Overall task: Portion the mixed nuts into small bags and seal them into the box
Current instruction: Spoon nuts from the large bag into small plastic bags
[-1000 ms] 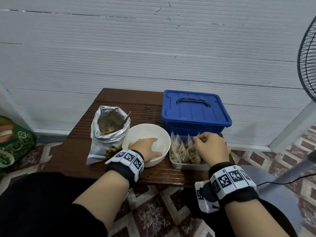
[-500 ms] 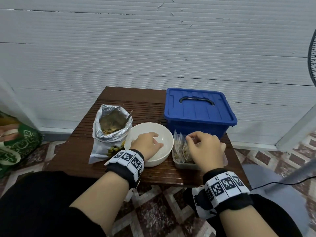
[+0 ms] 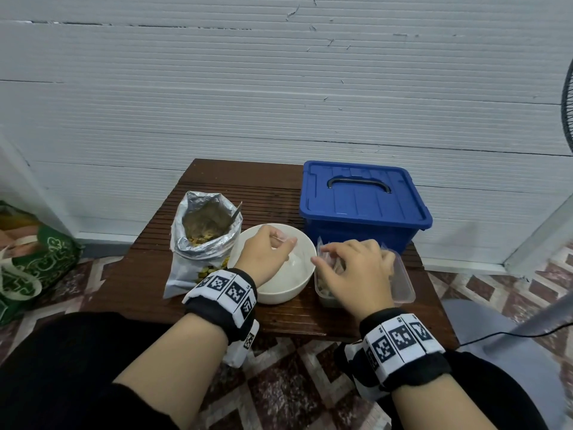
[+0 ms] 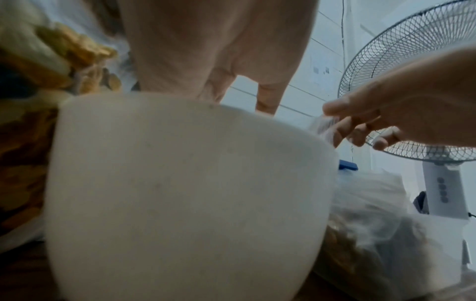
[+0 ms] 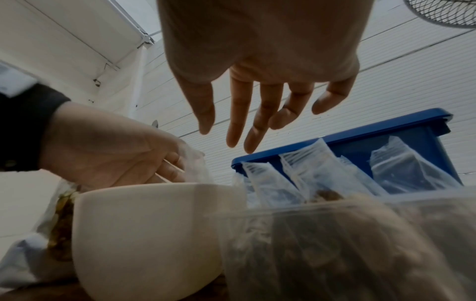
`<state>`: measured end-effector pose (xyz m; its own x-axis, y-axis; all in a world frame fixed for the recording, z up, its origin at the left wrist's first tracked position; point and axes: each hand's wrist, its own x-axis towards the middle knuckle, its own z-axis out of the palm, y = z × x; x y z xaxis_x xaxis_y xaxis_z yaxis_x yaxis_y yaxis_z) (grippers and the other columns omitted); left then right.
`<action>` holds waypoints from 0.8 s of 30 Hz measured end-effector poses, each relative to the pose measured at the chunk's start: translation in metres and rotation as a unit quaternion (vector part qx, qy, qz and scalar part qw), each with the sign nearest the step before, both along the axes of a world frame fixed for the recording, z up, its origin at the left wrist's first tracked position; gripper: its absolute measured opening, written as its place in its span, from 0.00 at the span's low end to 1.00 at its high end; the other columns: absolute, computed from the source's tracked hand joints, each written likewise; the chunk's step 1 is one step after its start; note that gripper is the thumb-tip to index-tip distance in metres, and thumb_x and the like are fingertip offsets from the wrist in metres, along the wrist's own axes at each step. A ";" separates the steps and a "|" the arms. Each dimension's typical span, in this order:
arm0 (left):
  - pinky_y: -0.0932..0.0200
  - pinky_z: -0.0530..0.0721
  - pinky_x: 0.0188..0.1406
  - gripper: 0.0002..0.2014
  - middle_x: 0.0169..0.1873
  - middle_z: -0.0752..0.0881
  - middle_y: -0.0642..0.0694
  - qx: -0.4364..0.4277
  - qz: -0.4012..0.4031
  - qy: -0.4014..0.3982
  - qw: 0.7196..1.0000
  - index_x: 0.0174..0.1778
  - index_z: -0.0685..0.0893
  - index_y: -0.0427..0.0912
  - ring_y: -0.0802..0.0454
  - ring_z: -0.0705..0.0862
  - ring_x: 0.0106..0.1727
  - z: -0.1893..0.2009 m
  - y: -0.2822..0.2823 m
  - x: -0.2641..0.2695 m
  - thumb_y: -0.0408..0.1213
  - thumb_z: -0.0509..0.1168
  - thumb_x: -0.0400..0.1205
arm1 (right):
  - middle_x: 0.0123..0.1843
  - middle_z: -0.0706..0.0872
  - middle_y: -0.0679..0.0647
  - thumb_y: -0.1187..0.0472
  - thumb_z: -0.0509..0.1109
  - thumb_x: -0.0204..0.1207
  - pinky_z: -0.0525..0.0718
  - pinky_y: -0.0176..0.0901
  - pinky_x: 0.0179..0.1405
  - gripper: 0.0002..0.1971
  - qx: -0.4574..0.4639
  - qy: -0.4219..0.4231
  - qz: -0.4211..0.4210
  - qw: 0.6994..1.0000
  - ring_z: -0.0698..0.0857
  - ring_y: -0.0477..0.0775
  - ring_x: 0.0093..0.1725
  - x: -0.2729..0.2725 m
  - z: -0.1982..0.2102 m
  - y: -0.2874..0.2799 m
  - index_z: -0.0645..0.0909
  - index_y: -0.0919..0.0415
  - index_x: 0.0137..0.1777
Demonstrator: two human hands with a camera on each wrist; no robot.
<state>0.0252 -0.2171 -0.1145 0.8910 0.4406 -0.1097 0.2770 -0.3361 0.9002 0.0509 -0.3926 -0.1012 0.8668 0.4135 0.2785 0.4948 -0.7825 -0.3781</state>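
My left hand hovers over the white bowl and pinches a small clear bag, also seen in the right wrist view. My right hand hangs open, fingers loosely spread, above the clear plastic container; it holds nothing. Several filled small bags stand upright in that container. An open foil bag of mixed nuts stands left of the bowl. The blue box sits behind the container with its lid on.
All of this stands on a small dark wooden table against a white wall. A standing fan is close on the right, its base on the tiled floor. A green bag lies on the floor at left.
My left hand has risen out of the bowl with the small bag in its fingers. My right hand has left the filled bags and drifted left toward the bowl, opening.
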 end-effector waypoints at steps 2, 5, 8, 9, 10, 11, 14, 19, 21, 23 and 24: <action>0.55 0.82 0.47 0.09 0.44 0.88 0.49 -0.015 0.006 -0.013 1.000 0.45 0.75 0.48 0.55 0.89 0.43 0.002 -0.001 0.000 0.48 0.66 0.82 | 0.56 0.84 0.39 0.26 0.59 0.70 0.56 0.48 0.51 0.28 -0.013 -0.008 0.034 0.999 0.72 0.48 0.59 0.000 -0.003 0.004 0.83 0.40 0.61; 0.54 0.83 0.47 0.10 0.43 0.89 0.49 -0.034 0.020 -0.016 0.999 0.46 0.75 0.47 0.56 0.90 0.41 0.004 0.000 -0.001 0.49 0.65 0.83 | 0.57 0.83 0.37 0.19 0.51 0.59 0.54 0.45 0.50 0.41 -0.017 0.000 0.065 0.998 0.71 0.47 0.59 -0.001 -0.005 0.010 0.81 0.41 0.64; 0.52 0.85 0.50 0.12 0.43 0.90 0.49 -0.062 0.027 0.003 0.998 0.47 0.75 0.46 0.55 0.89 0.41 0.008 0.000 -0.002 0.51 0.64 0.83 | 0.51 0.86 0.39 0.30 0.62 0.70 0.55 0.46 0.50 0.25 0.029 -0.012 0.068 0.997 0.75 0.49 0.56 -0.003 -0.002 0.012 0.85 0.44 0.57; 0.53 0.85 0.48 0.13 0.43 0.90 0.49 -0.068 0.024 0.009 0.997 0.48 0.75 0.46 0.55 0.89 0.41 0.009 0.000 -0.002 0.52 0.63 0.83 | 0.48 0.87 0.40 0.38 0.67 0.74 0.55 0.46 0.51 0.15 0.049 -0.017 0.059 0.997 0.76 0.49 0.55 -0.004 0.000 0.012 0.86 0.44 0.53; 0.54 0.84 0.46 0.14 0.43 0.90 0.49 -0.068 0.022 0.012 0.997 0.48 0.76 0.45 0.55 0.89 0.41 0.010 0.001 -0.002 0.53 0.62 0.83 | 0.46 0.86 0.40 0.44 0.68 0.77 0.55 0.45 0.53 0.09 0.061 -0.016 0.050 0.997 0.77 0.49 0.54 -0.004 0.001 0.012 0.86 0.44 0.50; 0.55 0.84 0.45 0.15 0.42 0.90 0.50 -0.063 0.022 0.012 0.998 0.47 0.76 0.45 0.55 0.89 0.40 0.010 0.001 -0.002 0.55 0.61 0.83 | 0.45 0.86 0.41 0.47 0.68 0.78 0.55 0.44 0.54 0.07 0.066 -0.009 0.042 0.997 0.77 0.48 0.53 -0.003 0.001 0.012 0.86 0.44 0.50; 0.52 0.84 0.48 0.17 0.40 0.90 0.51 -0.040 0.023 0.011 0.999 0.44 0.76 0.46 0.54 0.89 0.40 0.009 0.004 -0.003 0.57 0.58 0.84 | 0.46 0.86 0.40 0.49 0.66 0.80 0.53 0.40 0.55 0.07 0.084 0.020 0.018 0.996 0.75 0.43 0.52 0.001 0.000 0.010 0.85 0.44 0.50; 0.52 0.79 0.46 0.20 0.32 0.83 0.48 0.020 0.044 0.015 0.999 0.37 0.74 0.43 0.52 0.84 0.35 0.008 0.006 -0.005 0.56 0.58 0.85 | 0.42 0.85 0.39 0.51 0.67 0.79 0.72 0.59 0.65 0.06 0.147 0.078 0.007 0.986 0.79 0.47 0.52 0.006 -0.005 0.009 0.86 0.46 0.48; 0.49 0.77 0.46 0.21 0.30 0.79 0.45 0.063 0.044 0.018 0.997 0.34 0.71 0.43 0.48 0.80 0.37 0.007 0.006 -0.005 0.56 0.57 0.85 | 0.41 0.85 0.38 0.51 0.67 0.79 0.74 0.61 0.63 0.05 0.165 0.099 0.006 0.981 0.81 0.49 0.51 0.008 -0.007 0.009 0.85 0.43 0.45; 0.49 0.75 0.46 0.20 0.32 0.77 0.48 0.059 0.049 0.018 0.997 0.36 0.71 0.44 0.48 0.79 0.39 0.006 0.006 -0.005 0.57 0.57 0.84 | 0.40 0.86 0.38 0.49 0.67 0.78 0.77 0.62 0.62 0.04 0.179 0.109 0.000 0.978 0.83 0.49 0.50 0.009 -0.008 0.009 0.82 0.40 0.43; 0.53 0.75 0.43 0.18 0.33 0.76 0.50 0.043 0.053 0.016 0.998 0.40 0.73 0.45 0.50 0.78 0.41 0.006 0.005 -0.005 0.57 0.58 0.84 | 0.39 0.86 0.39 0.48 0.66 0.77 0.77 0.62 0.61 0.04 0.182 0.110 -0.005 0.977 0.83 0.49 0.50 0.009 -0.009 0.008 0.82 0.40 0.43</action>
<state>0.0207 -0.2123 -0.1081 0.8358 0.5409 -0.0939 0.3424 -0.3800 0.8593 0.0603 -0.3842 -0.1100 0.9260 0.3120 0.2125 0.3629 -0.5807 -0.7288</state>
